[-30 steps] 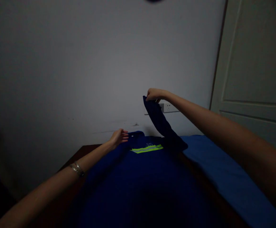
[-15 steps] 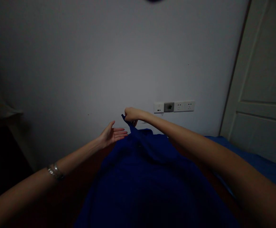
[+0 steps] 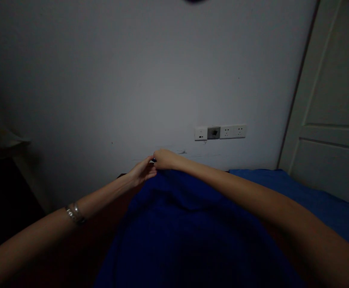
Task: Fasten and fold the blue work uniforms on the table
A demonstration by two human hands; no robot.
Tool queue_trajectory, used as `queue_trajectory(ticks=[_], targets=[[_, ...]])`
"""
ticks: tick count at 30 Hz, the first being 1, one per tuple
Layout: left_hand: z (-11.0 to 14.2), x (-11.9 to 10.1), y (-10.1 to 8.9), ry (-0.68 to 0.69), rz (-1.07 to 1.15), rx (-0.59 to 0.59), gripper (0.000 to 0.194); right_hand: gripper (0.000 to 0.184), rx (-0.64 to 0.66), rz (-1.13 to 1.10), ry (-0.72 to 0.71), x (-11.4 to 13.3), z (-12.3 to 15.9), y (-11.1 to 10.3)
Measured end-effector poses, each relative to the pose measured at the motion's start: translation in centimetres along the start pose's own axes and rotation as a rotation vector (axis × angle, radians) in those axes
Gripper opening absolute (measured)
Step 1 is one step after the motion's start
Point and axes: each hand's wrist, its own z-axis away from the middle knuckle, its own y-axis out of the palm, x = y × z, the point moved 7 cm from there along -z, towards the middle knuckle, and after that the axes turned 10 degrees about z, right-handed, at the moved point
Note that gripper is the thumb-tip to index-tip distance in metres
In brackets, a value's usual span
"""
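A deep blue garment (image 3: 168, 216) hangs and spreads in front of me, its top edge gathered up at my hands; the dim light hides its exact shape. My right hand (image 3: 166, 159) is closed on that top edge, back of the hand toward me. Against its fingertips, my left hand (image 3: 142, 170) has its thumb and fingers about the small dark tip of cloth that pokes out, palm partly turned to me. Metal bands (image 3: 74, 214) circle my left wrist.
Behind the hands stands a pale wall (image 3: 132, 80) with a row of sockets and switches (image 3: 220, 132). A lighter blue cloth (image 3: 282, 188) lies at the right, below a panelled door (image 3: 336, 100). Dark red shows beneath the garment, and pale fabric (image 3: 3, 132) hangs at far left.
My right hand has come down slightly with the gathered cloth. My left hand, open and apart before, has moved in to meet it and closed at the cloth's tip.
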Motion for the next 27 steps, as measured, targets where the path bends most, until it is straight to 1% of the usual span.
queue_trajectory(ticks=[3,6,10,12,15,18,19,21,24,26,27], targets=[[-0.4,0.1,-0.1,0.023,0.066,-0.003,0.019,0.033,-0.094,0.012,-0.003,0.1,0.4,-0.3],[-0.7,0.0,-0.5,0.031,0.049,-0.007,0.015,0.045,-0.092,-0.051,-0.012,0.0,0.8,0.1],[-0.6,-0.1,-1.4,0.035,0.018,-0.074,0.012,0.06,-0.055,-0.167,-0.01,-0.5,1.2,1.2],[-0.4,-0.2,-1.8,0.06,0.02,-0.108,0.013,0.063,-0.053,-0.238,-0.006,-1.1,1.6,1.7],[-0.1,-0.2,-2.6,0.093,0.001,-0.144,0.012,0.06,-0.12,-0.309,0.015,-3.0,2.5,2.0],[0.2,0.1,-3.9,0.086,-0.051,-0.156,0.01,0.057,-0.14,-0.293,0.102,-6.7,3.9,3.1],[0.3,0.4,-4.6,0.074,-0.07,-0.164,0.01,0.055,-0.14,-0.271,0.147,-8.3,4.5,3.8],[0.6,1.2,-6.2,0.042,-0.112,-0.187,0.01,0.05,-0.121,-0.217,0.232,-11.9,5.9,5.8],[1.3,3.2,-8.6,0.03,-0.205,-0.196,0.011,0.044,-0.015,-0.128,0.418,-17.8,8.9,10.7],[1.9,5.3,-9.9,0.019,-0.263,-0.182,0.016,0.041,0.072,-0.063,0.567,-21.2,11.4,14.4],[2.3,6.5,-10.7,-0.007,-0.273,-0.194,0.017,0.04,0.106,-0.036,0.636,-22.6,12.7,16.1]])
